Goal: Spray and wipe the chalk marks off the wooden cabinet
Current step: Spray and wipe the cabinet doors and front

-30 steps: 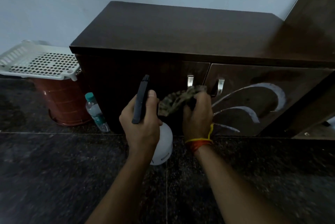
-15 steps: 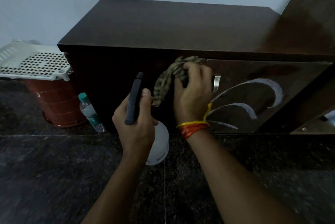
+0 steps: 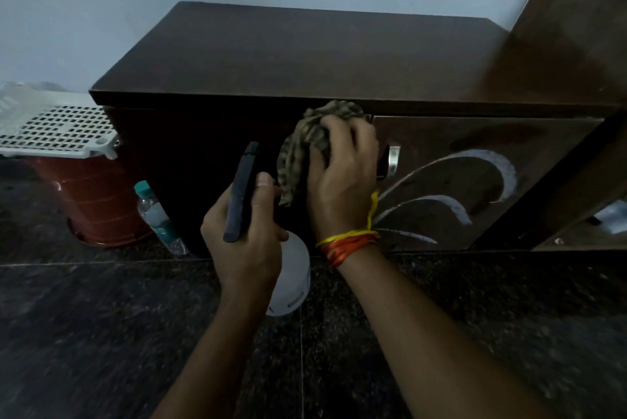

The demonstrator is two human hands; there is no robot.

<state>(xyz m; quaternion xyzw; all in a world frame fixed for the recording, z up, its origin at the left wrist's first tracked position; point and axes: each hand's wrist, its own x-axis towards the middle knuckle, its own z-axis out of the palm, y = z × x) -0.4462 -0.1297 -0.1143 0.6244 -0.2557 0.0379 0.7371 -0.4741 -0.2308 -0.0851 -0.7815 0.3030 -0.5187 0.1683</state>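
R hand (image 3: 342,174) is gripping the rag (image 3: 305,150), pressing it on the cabinet (image 3: 305,55) front by the top edge, just left of the handle (image 3: 393,161). L hand (image 3: 244,242) is clenched round the sprayer (image 3: 291,279), thumb up by the trigger, nozzle aimed at the door. Chalk arcs (image 3: 488,167) are sitting on the R door, untouched. I'm thinking: keep the rag bunched w/ flat pressure, then go R across the arcs, spraying first.

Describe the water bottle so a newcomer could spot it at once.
Start at the dark wooden cabinet and go to its left end. There, on the floor beside the red bucket, a clear water bottle stands tilted. Its teal cap sets it apart.
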